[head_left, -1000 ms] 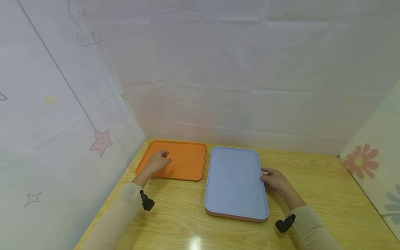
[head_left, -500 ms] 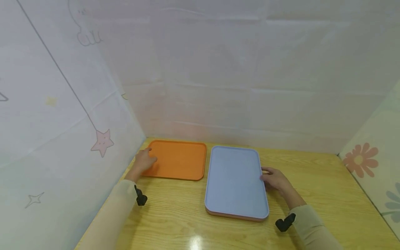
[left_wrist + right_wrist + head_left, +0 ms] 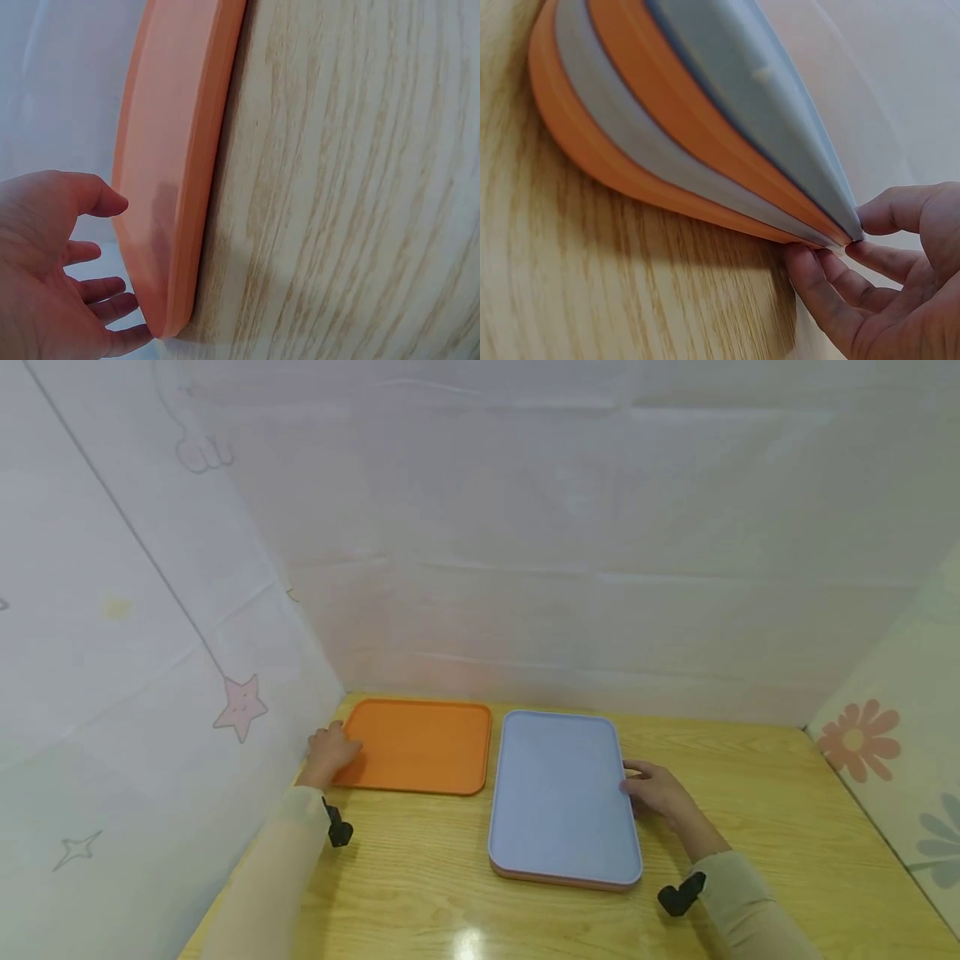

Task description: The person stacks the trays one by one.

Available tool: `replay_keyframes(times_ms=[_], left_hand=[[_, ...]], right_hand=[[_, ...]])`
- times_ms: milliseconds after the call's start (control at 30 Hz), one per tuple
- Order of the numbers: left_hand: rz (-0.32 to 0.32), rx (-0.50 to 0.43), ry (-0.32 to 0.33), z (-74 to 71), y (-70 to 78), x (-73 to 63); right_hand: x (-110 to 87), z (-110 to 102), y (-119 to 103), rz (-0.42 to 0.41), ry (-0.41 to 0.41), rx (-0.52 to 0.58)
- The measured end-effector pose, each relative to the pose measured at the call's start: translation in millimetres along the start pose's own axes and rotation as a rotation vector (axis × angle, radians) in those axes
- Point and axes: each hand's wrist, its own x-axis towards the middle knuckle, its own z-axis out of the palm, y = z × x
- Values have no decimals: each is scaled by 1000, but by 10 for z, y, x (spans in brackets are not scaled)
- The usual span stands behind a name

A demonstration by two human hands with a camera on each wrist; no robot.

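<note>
An orange tray (image 3: 420,745) lies flat at the back left of the table. At its left edge is my left hand (image 3: 330,752), thumb over the rim and fingers spread along the outer side. In the left wrist view, the little finger of the left hand (image 3: 45,270) meets the corner of the tray (image 3: 169,135). A stack of trays (image 3: 566,793), light blue on top, stands right of it. My right hand (image 3: 656,789) holds the stack's right edge. In the right wrist view, orange and blue-grey layers alternate in the stack (image 3: 667,112), thumb at the top rim, fingers lower down.
The wooden table (image 3: 420,868) runs up to a pale back curtain (image 3: 487,568). Printed side curtains (image 3: 135,735) border it left and right. Each wrist carries a small black camera (image 3: 681,895). A narrow gap separates the orange tray from the stack.
My left hand has moved left, from above the orange tray to its left edge. The right hand and both sets of trays stay where they were.
</note>
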Motion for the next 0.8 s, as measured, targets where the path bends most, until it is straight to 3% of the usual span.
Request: replay_keyframes(times_ms=[333,533,700,800], left_hand=[[-55,60,-43,18,-25,-36],[-94,102,-22,36,-27,-39],[-34,195,19,51,-89,-3],[-7,185,20,51,-164,41]], right_hand=[[4,18,12,11,18,0],[6,18,12,9,12,24],[4,12,-4,-2,8,29],[5,13,5,-4,4,21]])
